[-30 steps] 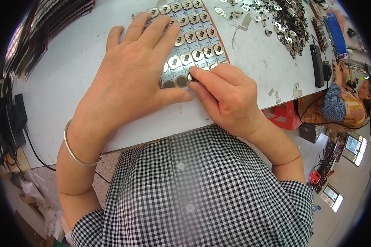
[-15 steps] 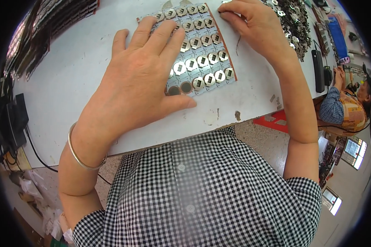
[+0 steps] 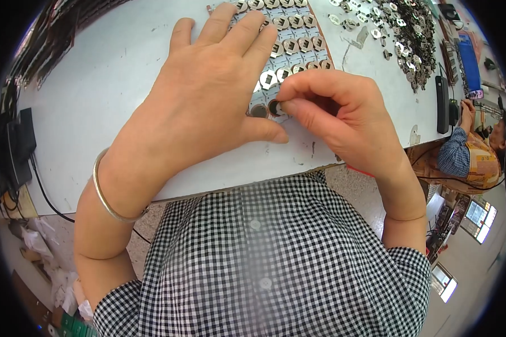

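Observation:
A panel of joined circuit boards (image 3: 296, 34) lies on the white table, with rows of round silvery metal clips (image 3: 305, 44) on it. My left hand (image 3: 199, 98) rests flat over the panel's left side, fingers spread, hiding part of the rows. At the near row, my right hand (image 3: 351, 115) pinches a small metal clip between thumb and forefinger; only a silvery sliver of it shows. The fingertips are at a dark round pad. Another dark round pad (image 3: 259, 110) lies bare just left of them, above my left thumb.
A heap of loose metal clips (image 3: 410, 42) spreads over the table's far right. Stacked panels (image 3: 56, 39) stand at the far left. Black power adapters (image 3: 19, 149) with cords sit at the left edge. A black power strip (image 3: 442, 104) lies at right, near another person (image 3: 469, 157).
My right hand has come from beside the panel's far right corner to its near row. In the picture, the panel and my left hand sit slightly further right and up.

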A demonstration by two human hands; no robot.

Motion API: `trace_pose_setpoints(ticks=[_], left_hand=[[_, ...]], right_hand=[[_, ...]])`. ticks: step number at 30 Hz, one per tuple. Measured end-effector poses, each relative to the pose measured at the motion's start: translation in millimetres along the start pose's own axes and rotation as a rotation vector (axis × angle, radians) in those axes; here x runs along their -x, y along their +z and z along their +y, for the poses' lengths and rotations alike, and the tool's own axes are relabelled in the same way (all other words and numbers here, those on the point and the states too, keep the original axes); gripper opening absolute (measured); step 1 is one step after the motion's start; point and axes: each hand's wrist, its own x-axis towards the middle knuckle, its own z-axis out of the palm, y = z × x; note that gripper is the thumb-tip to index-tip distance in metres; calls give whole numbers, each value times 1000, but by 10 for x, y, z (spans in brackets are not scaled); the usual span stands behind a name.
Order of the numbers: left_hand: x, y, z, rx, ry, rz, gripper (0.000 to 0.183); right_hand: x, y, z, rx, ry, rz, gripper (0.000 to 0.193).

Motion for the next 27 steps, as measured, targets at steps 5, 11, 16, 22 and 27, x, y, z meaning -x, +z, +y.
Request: trace_pose_setpoints(ticks=[5,11,16,22,27], left_hand=[[13,39,-117,-120,85,41,116],[18,-70,-129,36,59,-81,101],[-24,-90,-106,50,41,-120,100],[-220,826,-569,-68,548,948,102],[-37,360,-248,-39,274,451,104]], right_hand=[[-25,163,82,152,-178,138,13],[37,200,66,262,-260,178,14],[91,289,172,387,-288,293,20],[149,378,244,393,-387,393,21],[155,380,307,461,-444,408,29]])
